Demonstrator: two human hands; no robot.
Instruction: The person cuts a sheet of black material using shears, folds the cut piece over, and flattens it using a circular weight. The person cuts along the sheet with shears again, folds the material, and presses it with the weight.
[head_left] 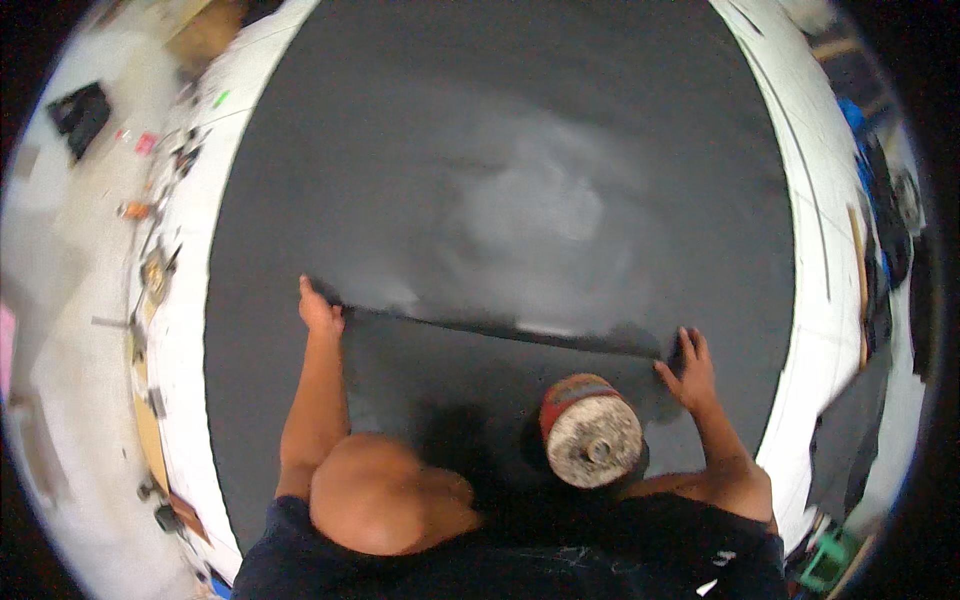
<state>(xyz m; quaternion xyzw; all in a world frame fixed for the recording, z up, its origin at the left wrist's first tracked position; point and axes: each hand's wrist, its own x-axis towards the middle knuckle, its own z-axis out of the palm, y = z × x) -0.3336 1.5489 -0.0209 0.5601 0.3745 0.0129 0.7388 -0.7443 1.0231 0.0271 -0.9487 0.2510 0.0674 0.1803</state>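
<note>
A wide black sheet (400, 170) with a soft sheen lies on the white work surface. Across its near part runs a straight raised edge, drawn taut between my hands. At the left end of that edge, my left hand (321, 310) grips the sheet, thumb on the near side and a finger pointing forward. My right hand (692, 372) has the right end between its thumb and fingers, which reach ahead. Between my arms, closer to my right hand, stands a red round-bodied machine (590, 435) with a pale, dusty cap and central knob; neither hand touches it.
White surface (225, 200) borders the sheet on both sides. Along the left edge lie small tools and scraps, and a black bag (82, 118) is on the floor. Dark material (850, 430) hangs at the right, above a green stool-like object (830, 560).
</note>
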